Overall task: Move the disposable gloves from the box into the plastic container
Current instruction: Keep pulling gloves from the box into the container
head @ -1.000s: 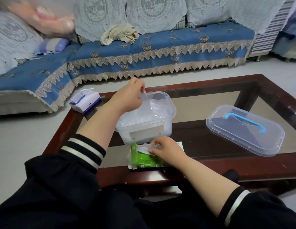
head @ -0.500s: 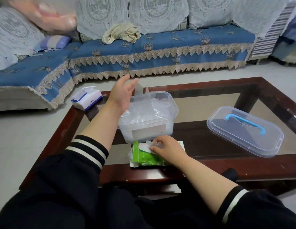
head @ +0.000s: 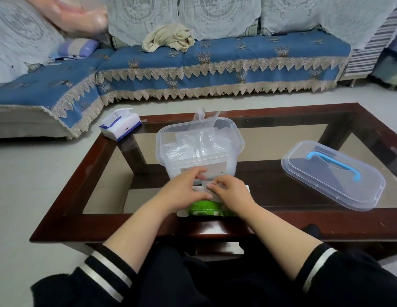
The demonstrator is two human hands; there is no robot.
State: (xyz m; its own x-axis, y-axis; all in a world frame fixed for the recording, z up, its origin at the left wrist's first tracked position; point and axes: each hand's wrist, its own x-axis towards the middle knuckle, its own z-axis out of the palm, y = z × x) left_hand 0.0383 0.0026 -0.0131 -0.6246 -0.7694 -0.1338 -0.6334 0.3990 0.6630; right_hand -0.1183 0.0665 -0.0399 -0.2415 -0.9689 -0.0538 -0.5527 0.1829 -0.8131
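Head view of a dark wooden table (head: pixel 60 218) with a glass top, seen from above and in front. At the near edge lies the green cardboard glove box (head: pixel 203 208), flat on the table. Both hands meet over its top. The left hand (head: pixel 184 191) lies across the left part of the box, fingers curled and pinching a thin clear disposable glove (head: pixel 204 187) that rises from the box opening. The right hand (head: pixel 229 192) lies on the right part of the box, fingers bent, their tips on the same glove at the opening; whether it pinches the film or only presses on it cannot be told.

Just behind the box, touching or almost touching it, stands the clear rectangular plastic container (head: pixel 168 138), open at the top. It holds a loose heap of transparent gloves already transferred (head: pixel 199 145); some of the film stands up above the far rim. A white label shows on the container's near wall.

To the right, well apart from the container, its clear plastic lid with a blue handle (head: pixel 332 173) lies flat on the table, handle upward. At the far left corner of the table sits a white and blue tissue pack (head: pixel 120 125), opened at the top.

Behind the table runs a sofa with a blue patterned, lace-edged cover (head: pixel 215 63); a crumpled beige cloth (head: pixel 168 38) lies on its seat. Dark sleeves with pale stripes cover both upper forearms.
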